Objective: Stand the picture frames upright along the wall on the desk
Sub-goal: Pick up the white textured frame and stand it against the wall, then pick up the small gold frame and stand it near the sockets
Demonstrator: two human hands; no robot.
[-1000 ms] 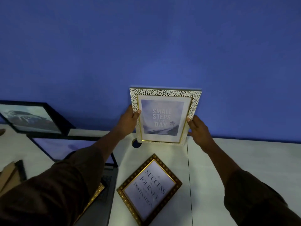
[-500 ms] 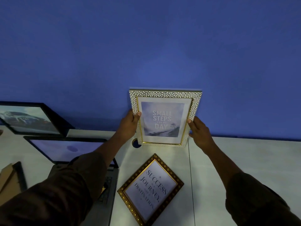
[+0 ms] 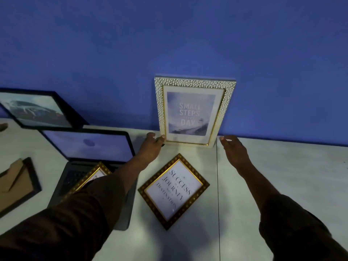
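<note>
A white-and-gold pebbled frame [image 3: 194,112] reading "Small Steps Every Day" stands upright against the blue wall [image 3: 169,44] on the white desk [image 3: 282,176]. My left hand [image 3: 153,146] is at its lower left corner, fingertips touching or almost touching the edge, holding nothing. My right hand [image 3: 232,147] hovers just right of the frame's lower right corner, fingers apart, apart from it. A dark gold-patterned frame [image 3: 174,191] reading "Success is a Journey" lies flat and rotated on the desk between my arms. Another gold frame [image 3: 90,178] lies on the laptop, partly hidden by my left sleeve.
An open laptop [image 3: 88,146] sits left of centre. A black frame with a car picture [image 3: 37,109] leans on the wall at far left. A black frame lying face down [image 3: 17,183] shows its cardboard back at the left edge. A seam [image 3: 218,194] runs across the desk.
Both hands have let go of the pebbled frame and slid down to its base. The frame now stands by itself against the wall.
</note>
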